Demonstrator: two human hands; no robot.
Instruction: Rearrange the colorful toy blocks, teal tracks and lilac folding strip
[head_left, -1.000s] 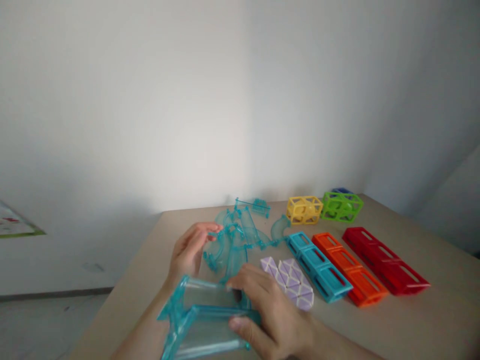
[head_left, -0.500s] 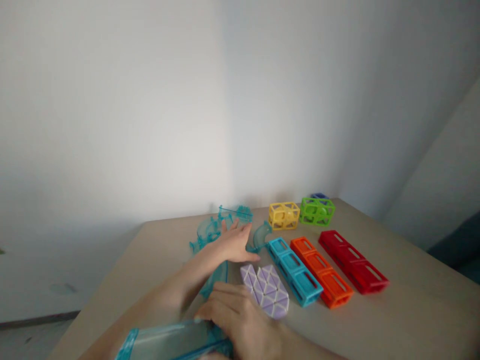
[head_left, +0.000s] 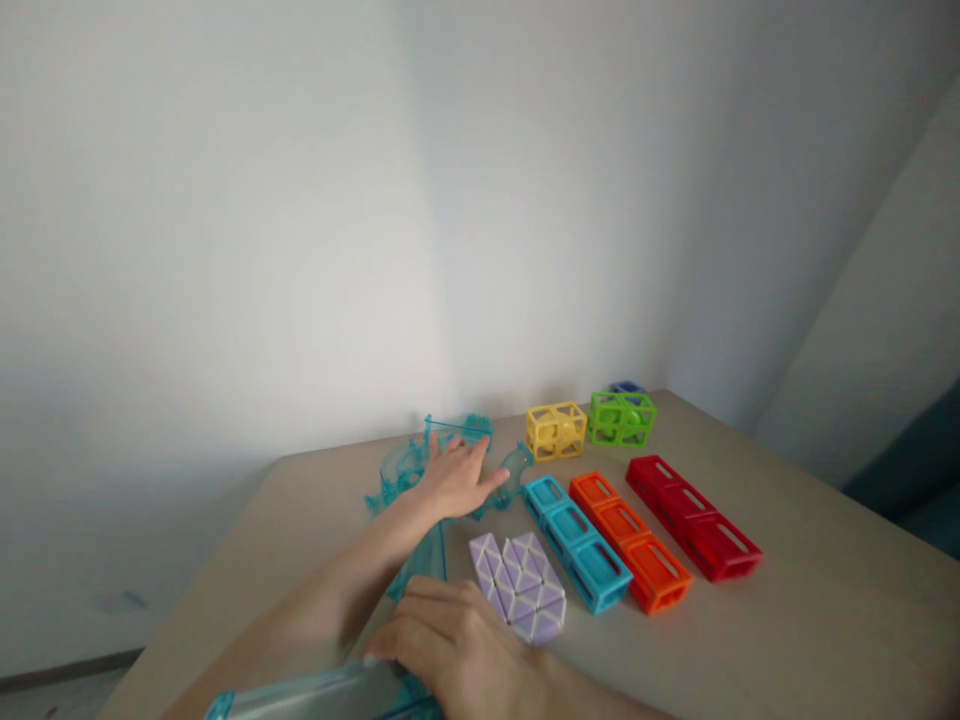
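My left hand (head_left: 457,480) reaches forward over the table with its fingers spread, above or among translucent teal plastic pieces (head_left: 397,465); whether it touches any is unclear. A curved teal piece (head_left: 514,465) lies just right of its fingertips. In the foreground my right hand (head_left: 457,645) is closed over the end of a long translucent teal plastic piece (head_left: 307,695), which runs off the bottom of the picture. Beyond its knuckles another long teal piece (head_left: 427,560) lies partly behind my left forearm. Just right of that rests a lilac-and-white folded snake puzzle (head_left: 521,585).
To the right lie long open-framed block rows in light blue (head_left: 577,545), orange (head_left: 630,545) and red (head_left: 694,520). Yellow (head_left: 555,431) and green (head_left: 621,419) frame blocks stand near the back edge, with a blue one (head_left: 627,387) behind. The table (head_left: 810,620) meets a white wall.
The view has shifted slightly, so the objects appear further left. My left hand has spread its fingers wider; my right hand keeps its hold on the teal piece.
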